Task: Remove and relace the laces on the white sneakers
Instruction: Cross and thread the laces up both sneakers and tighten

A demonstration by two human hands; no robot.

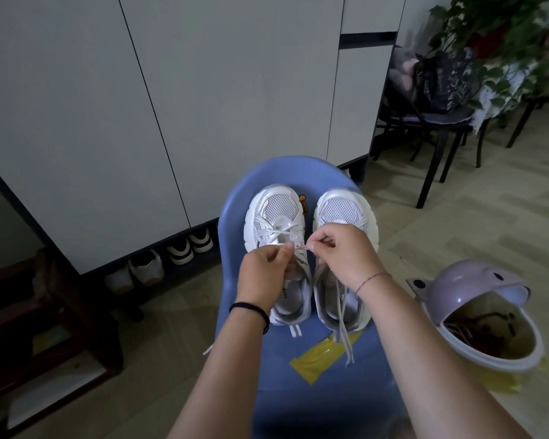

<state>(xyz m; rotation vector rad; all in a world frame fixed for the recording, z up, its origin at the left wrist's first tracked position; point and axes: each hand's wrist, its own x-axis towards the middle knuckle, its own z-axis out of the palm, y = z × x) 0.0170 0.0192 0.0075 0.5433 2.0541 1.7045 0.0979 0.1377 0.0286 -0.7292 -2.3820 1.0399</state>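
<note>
The left sneaker [274,217] and the right sneaker [343,207] are both white. They sit side by side on a blue chair [235,217] in the middle of the frame, with their toes pointing to the top.

A white lace [282,232] crosses over the front of the left sneaker. Both hands meet just below that cross. The left hand [262,275] has curled fingers [286,250] that pinch the lace over the sneaker's opening. The right hand [346,253] lies over the right sneaker and reaches across. Its fingers [317,245] pinch the tip of the same lace, right at the left sneaker's inner edge. The two pinches are very close together.

A loose lace [344,331] comes out of the back of the right sneaker. It runs down the chair seat and over a strip of yellow tape [311,359].

At the lower right a purple bin [469,280] stands on the floor [457,223] with its lid tipped up. A white cupboard [108,106] fills the upper left, and more shoes [178,255] sit under it. At the upper right are a black chair [431,160], a dark bag [441,80] and a green plant [495,23].
</note>
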